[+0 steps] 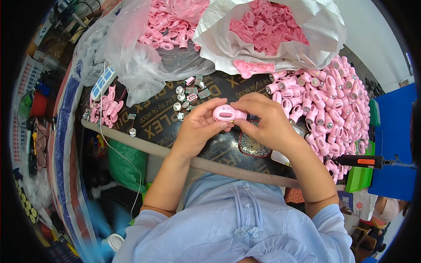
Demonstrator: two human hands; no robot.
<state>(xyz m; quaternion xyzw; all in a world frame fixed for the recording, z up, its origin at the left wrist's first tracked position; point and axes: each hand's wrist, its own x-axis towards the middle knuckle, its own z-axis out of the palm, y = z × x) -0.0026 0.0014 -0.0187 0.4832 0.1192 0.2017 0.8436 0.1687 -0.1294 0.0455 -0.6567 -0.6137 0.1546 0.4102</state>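
Between my two hands, above the dark table, is a small pink flashlight [224, 112] with an oval slot facing up. My left hand [196, 126] curls around its left end, thumb along the near side. The fingers and thumb of my right hand [266, 117] pinch its right end, so that end is partly hidden. Beyond my left hand lie several small circuit boards and silvery reflector cups [180, 97]. A dark-rimmed tray of tiny metal parts [254, 144] sits under my right hand. To the right is a large heap of pink flashlights [331, 103].
At the back stand a white woven sack [215, 33] and a clear plastic bag [131, 57], both with pink shells. Loose pink pieces [105, 107] lie at the left. A black-and-orange tool [362, 161] projects over a green basket [360, 175]. A padded bar [210, 165] edges the table.
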